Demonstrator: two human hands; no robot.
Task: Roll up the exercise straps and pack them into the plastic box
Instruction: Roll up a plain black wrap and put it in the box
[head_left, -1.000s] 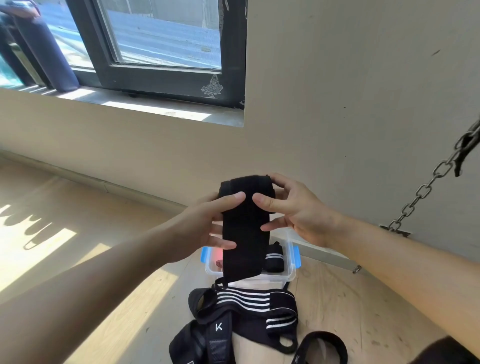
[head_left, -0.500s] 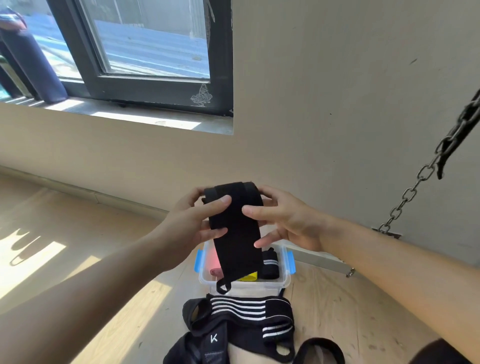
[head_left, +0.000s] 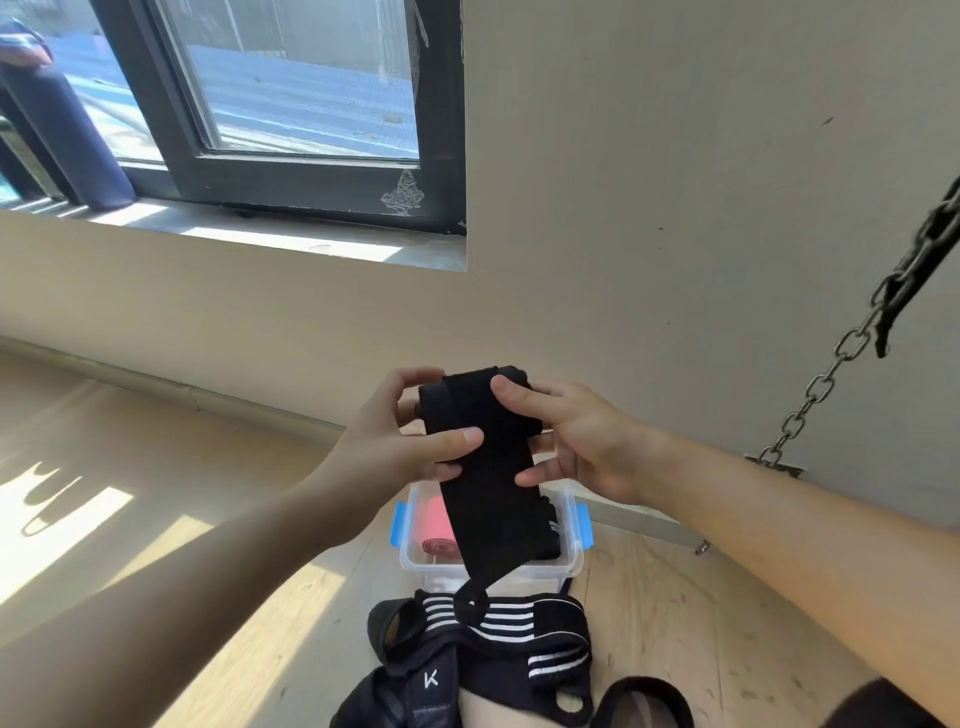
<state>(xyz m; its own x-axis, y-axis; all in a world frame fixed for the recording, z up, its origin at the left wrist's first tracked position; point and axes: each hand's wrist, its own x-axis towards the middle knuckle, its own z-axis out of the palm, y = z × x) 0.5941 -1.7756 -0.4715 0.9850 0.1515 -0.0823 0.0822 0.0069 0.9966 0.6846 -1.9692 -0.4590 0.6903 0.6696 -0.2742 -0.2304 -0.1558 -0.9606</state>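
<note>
Mid-frame: left hand (head_left: 405, 447) and right hand (head_left: 576, 441) pinch half-rolled strap (head_left: 488, 467). Box (head_left: 571, 556) below holds rolls; striped straps (head_left: 498, 639) unrolled.

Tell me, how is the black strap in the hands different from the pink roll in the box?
The black strap is black; the pink roll is pink. The black strap is rolled only at its top, with a long tail hanging down; the pink roll looks fully wound. The left hand and right hand hold the black strap up; the pink roll lies inside the plastic box. Both are bands being rolled.
</note>
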